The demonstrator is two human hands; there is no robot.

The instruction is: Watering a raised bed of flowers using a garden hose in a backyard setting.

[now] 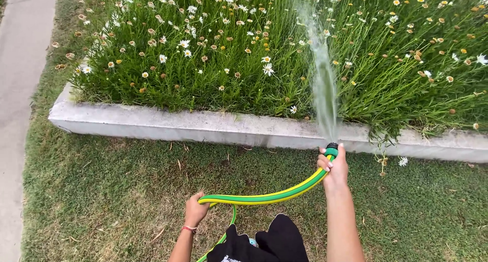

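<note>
Hose (269, 196), green with yellow stripes, runs in a shallow arc between both hands above the lawn (101, 191). Right hand (334, 169): fingers wrapped shut around the hose just behind its nozzle end; thumb lies up along the right side of the fitting. Nozzle (332, 149), green collar with a dark tip, sticks out just past the top of the fist and points away from the person. Water spray (323, 74) leaves the tip as a narrow fan and rises over the concrete curb (178, 124) into the flower bed (229, 48) of white and yellow daisies. Left hand (195, 210): fingers closed around the hose where it bends; from there the hose turns downward and passes toward the bottom edge beside dark clothing (274, 241). Red band on left wrist. Paved path (20, 89) runs along the far left.
</note>
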